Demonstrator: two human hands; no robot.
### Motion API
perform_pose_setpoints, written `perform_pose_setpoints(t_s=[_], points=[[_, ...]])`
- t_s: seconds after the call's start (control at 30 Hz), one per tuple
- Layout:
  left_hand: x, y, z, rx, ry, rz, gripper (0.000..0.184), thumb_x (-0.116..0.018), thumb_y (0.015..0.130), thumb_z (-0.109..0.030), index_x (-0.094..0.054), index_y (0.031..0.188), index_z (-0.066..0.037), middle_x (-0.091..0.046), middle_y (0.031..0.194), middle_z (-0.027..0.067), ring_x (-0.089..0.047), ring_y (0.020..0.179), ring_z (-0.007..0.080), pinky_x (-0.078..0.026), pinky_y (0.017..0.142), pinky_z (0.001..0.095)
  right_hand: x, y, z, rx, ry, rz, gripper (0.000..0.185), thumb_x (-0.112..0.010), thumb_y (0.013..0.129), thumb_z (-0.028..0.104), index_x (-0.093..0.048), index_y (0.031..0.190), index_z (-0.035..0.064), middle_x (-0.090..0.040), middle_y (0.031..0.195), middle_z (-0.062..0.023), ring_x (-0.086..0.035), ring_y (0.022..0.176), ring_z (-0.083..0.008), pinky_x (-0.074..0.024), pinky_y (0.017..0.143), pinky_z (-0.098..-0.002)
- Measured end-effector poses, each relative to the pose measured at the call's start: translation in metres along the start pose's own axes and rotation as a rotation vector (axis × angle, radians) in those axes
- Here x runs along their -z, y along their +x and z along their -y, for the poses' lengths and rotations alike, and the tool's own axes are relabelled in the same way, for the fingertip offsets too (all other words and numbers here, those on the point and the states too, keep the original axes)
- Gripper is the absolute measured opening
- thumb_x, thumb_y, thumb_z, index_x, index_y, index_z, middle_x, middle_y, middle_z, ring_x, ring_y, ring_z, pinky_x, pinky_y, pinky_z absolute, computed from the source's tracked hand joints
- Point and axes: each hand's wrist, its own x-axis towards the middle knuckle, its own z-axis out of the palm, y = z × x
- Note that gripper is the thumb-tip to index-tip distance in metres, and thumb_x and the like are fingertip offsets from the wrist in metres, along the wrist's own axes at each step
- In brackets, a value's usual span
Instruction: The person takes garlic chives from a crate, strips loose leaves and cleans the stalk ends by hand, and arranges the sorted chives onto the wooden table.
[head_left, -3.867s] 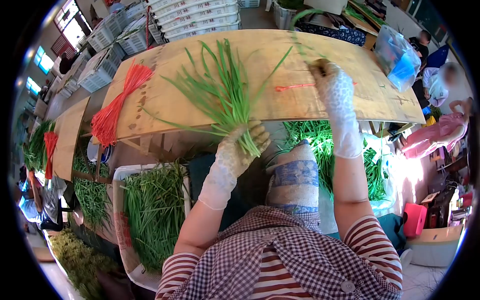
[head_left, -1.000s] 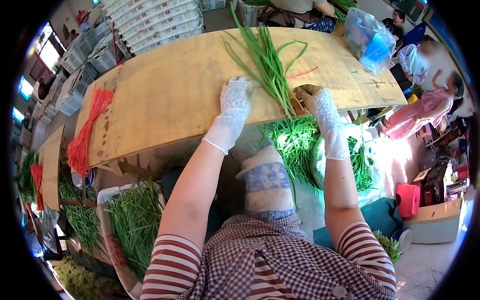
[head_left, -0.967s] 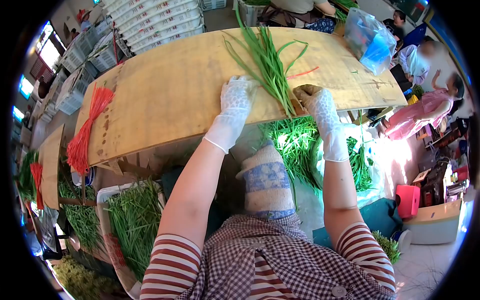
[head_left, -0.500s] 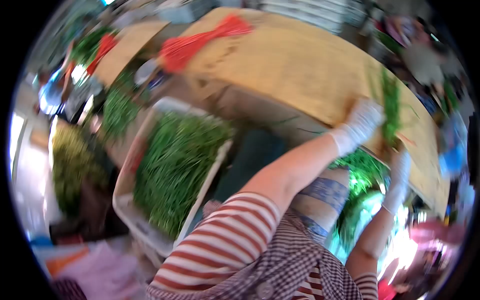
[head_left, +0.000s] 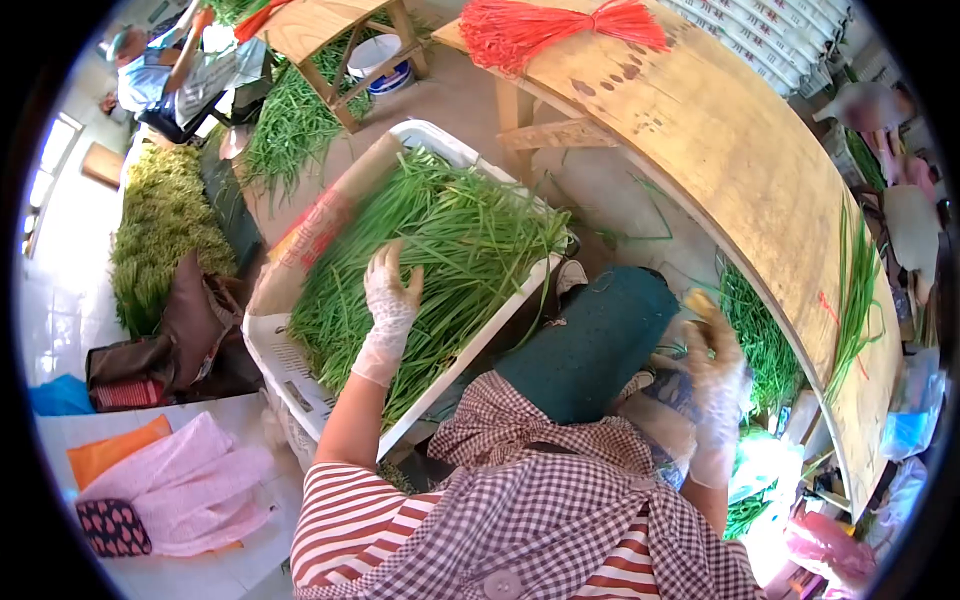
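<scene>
The person has turned away from the table (head_left: 720,120), and both gloved hands have left its near edge. The left hand (head_left: 393,290) is now over the long green leaves (head_left: 470,230) heaped in the white crate (head_left: 285,375), its fingers near one another and the thumb standing apart; I can't tell whether the fingertips touch the leaves. The right hand (head_left: 715,350) is off the table's edge, fingers loosely bent and a little apart, with nothing visible between them. The small bunch (head_left: 852,300) they flanked a second ago lies alone at the table's far right, beside a thin red tie (head_left: 828,307).

The tabletop is pale wood, dark-spotted near a red bundle (head_left: 545,35) of ties. Behind, a second table (head_left: 315,25) stands near a bucket (head_left: 380,65), with a heap of greens (head_left: 290,130) spread on the floor beside it. A co-worker (head_left: 150,80) sits at upper left.

I count two wooden tables, one bucket, one crate of leaves within the left hand's reach, and one bunch on the nearer table.
</scene>
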Motion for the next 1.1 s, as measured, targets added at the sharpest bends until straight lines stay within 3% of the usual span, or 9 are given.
perform_pose_setpoints(t_s=[0.2,0.33,0.4,0.53,0.63,0.77,0.87,1.03,1.1], points=[[-0.058,0.071,-0.096,-0.164,-0.242,0.218,0.082,-0.078,0.071,-0.021,-0.038,0.139,-0.003,-0.041,0.141,0.0180,-0.035,0.133,0.0341,-0.031,0.110,0.0452,-0.075,0.019,0.020,0.278,-0.083,0.244,0.055,-0.074,0.079,0.011,-0.054,0.130,0.0065,-0.060,0.124,-0.0141,-0.063,0.099,-0.0230,-0.0494,0.093,-0.0325],[-0.090,0.069,-0.066,0.065,-0.191,0.162,0.096,-0.079,0.067,-0.025,-0.027,0.144,-0.002,-0.033,0.145,0.0198,-0.025,0.137,0.0385,-0.025,0.111,0.0505,-0.120,0.064,0.049,0.692,-0.632,0.317,0.102,-0.083,0.062,0.027,-0.028,0.148,0.0173,-0.034,0.149,-0.0104,-0.034,0.136,-0.0306,-0.0341,0.110,-0.0434],[-0.068,0.045,-0.049,0.053,-0.081,0.221,0.104,-0.079,0.068,-0.039,-0.022,0.148,-0.006,-0.027,0.149,0.0211,-0.018,0.140,0.0423,-0.019,0.107,0.0648,-0.164,0.090,0.050,0.806,-0.827,0.364,0.121,-0.088,0.052,0.033,-0.019,0.151,0.0196,-0.025,0.152,-0.0105,-0.026,0.136,-0.0445,-0.0283,0.106,-0.0632],[-0.043,-0.014,-0.014,0.139,0.040,0.584,0.136,-0.082,0.049,-0.064,-0.010,0.152,-0.012,-0.011,0.155,0.0212,-0.007,0.140,0.0497,-0.010,0.103,0.0734,-0.250,0.125,0.036,0.701,-1.056,0.517,0.123,-0.084,0.054,0.053,-0.015,0.152,0.0248,-0.016,0.157,-0.0075,-0.016,0.139,-0.0449,-0.0228,0.101,-0.0727],[-0.042,-0.041,0.007,0.172,0.160,0.647,0.147,-0.087,0.040,-0.060,-0.003,0.153,-0.016,-0.004,0.157,0.0199,0.002,0.142,0.0474,-0.009,0.105,0.0712,-0.259,0.127,0.021,0.657,-1.314,0.592,0.086,-0.077,0.068,0.039,-0.039,0.142,0.0207,-0.038,0.144,-0.0159,-0.039,0.128,-0.0449,-0.0377,0.096,-0.0647],[-0.046,-0.043,0.011,0.243,0.140,0.610,0.148,-0.088,0.039,-0.058,-0.004,0.153,-0.017,-0.003,0.157,0.0187,0.002,0.142,0.0462,-0.008,0.106,0.0697,-0.220,0.180,-0.053,0.670,-0.996,0.500,0.020,-0.060,0.081,0.022,-0.064,0.099,0.0127,-0.063,0.101,-0.0172,-0.064,0.088,-0.0359,-0.0521,0.074,-0.0474],[-0.047,-0.043,0.012,0.241,0.125,0.606,0.147,-0.089,0.038,-0.056,-0.005,0.153,-0.017,-0.003,0.157,0.0184,0.001,0.142,0.0460,-0.008,0.106,0.0696,-0.124,0.223,-0.110,0.412,-0.970,0.317,0.020,-0.052,0.085,0.017,-0.070,0.085,0.0068,-0.067,0.085,-0.0215,-0.067,0.080,-0.0370,-0.0523,0.069,-0.0480],[-0.026,-0.019,-0.007,0.292,0.201,0.715,0.127,-0.087,0.052,-0.046,-0.014,0.152,-0.016,-0.015,0.155,0.0178,-0.010,0.141,0.0442,-0.011,0.107,0.0673,0.050,0.245,-0.246,-0.119,-1.477,0.015,0.030,-0.064,0.081,0.011,-0.067,0.110,0.0036,-0.066,0.105,-0.0230,-0.064,0.101,-0.0366,-0.0518,0.086,-0.0452],[-0.033,-0.010,-0.014,0.115,0.072,0.336,0.111,-0.083,0.061,-0.039,-0.022,0.150,-0.016,-0.023,0.152,0.0158,-0.015,0.141,0.0417,-0.014,0.108,0.0651,0.029,0.218,-0.167,-0.077,-1.293,0.212,0.041,-0.068,0.078,0.013,-0.062,0.118,0.0043,-0.062,0.115,-0.0234,-0.061,0.106,-0.0371,-0.0494,0.091,-0.0434]])
